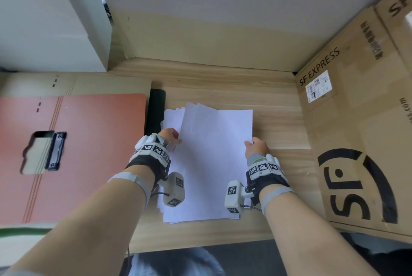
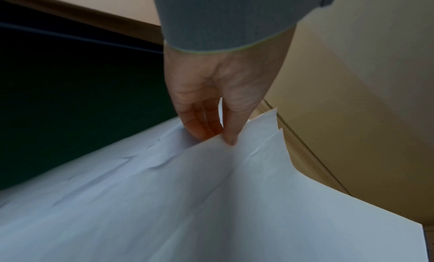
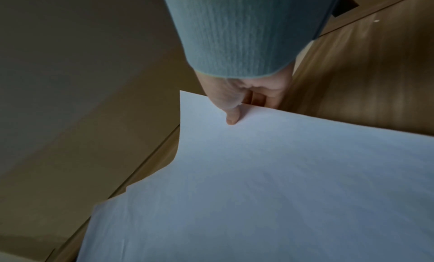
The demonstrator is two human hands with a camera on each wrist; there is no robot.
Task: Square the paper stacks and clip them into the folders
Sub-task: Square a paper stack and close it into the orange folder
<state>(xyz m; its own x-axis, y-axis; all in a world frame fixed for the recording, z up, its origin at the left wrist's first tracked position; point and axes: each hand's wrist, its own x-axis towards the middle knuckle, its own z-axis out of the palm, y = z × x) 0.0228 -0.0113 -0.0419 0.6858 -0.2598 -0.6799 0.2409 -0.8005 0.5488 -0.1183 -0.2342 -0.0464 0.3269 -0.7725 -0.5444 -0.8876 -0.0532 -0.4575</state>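
A loose stack of white paper (image 1: 211, 164) lies fanned and uneven on the wooden desk (image 1: 278, 119). My left hand (image 1: 170, 138) pinches the stack's left edge, thumb on top and fingers under the upper sheets (image 2: 234, 191). My right hand (image 1: 255, 146) pinches the right edge, its thumb pressed on the top sheet (image 3: 281, 173) and its fingers curled beneath. An open red folder (image 1: 89, 153) with a black metal clip (image 1: 55, 150) lies flat at the left. A tan folder (image 1: 89, 85) lies under it, farther back.
A large cardboard box (image 1: 361, 142) marked SF EXPRESS stands close on the right. A white box (image 1: 49, 23) sits at the back left. A dark flat object (image 1: 157, 108) lies between the red folder and the paper. The desk's front edge is near my lap.
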